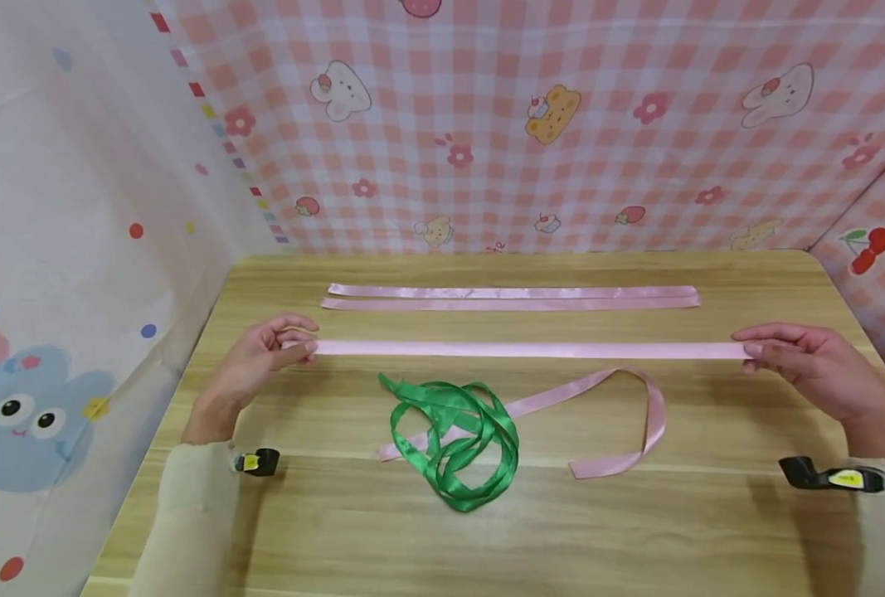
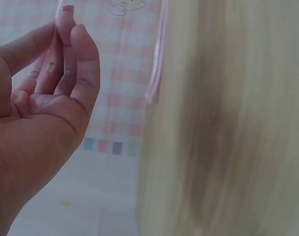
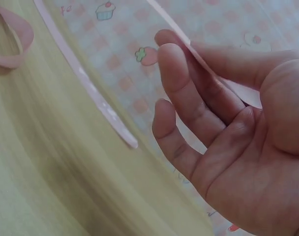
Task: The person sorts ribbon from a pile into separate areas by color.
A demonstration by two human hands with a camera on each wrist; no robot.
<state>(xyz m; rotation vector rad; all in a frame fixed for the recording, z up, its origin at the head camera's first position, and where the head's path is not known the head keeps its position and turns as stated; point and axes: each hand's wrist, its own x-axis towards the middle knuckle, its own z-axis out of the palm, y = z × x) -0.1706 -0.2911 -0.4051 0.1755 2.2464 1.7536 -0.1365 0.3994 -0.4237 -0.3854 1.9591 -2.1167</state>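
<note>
From my seat at the feed, I have both arms reaching forward over the wooden table [image 1: 382, 531], spread well apart, forearms in pale sleeves [image 1: 196, 506]. The left hand [image 1: 261, 355] is turned inward, its thumb and fingertips pinching one end of the taut pink ribbon [image 1: 524, 351]; the outer fingers bend loosely above the thumb. The right hand [image 1: 823, 365] faces it, thumb below and forefinger reaching along the top, pinching the other end; on the right wrist view I see the ribbon's tail run back toward the palm, with the remaining fingers softly bent and spread.

The ribbon runs straight and nearly level between the two grips, raised off the tabletop at the hands. Behind it lie two pink strips [image 1: 509, 293] side by side (I can't tell whether they join at the right end). In front sits a tangled green ribbon [image 1: 453, 402], on top of part of a loose pink ribbon [image 1: 561, 394] that loops out to the right.
</note>
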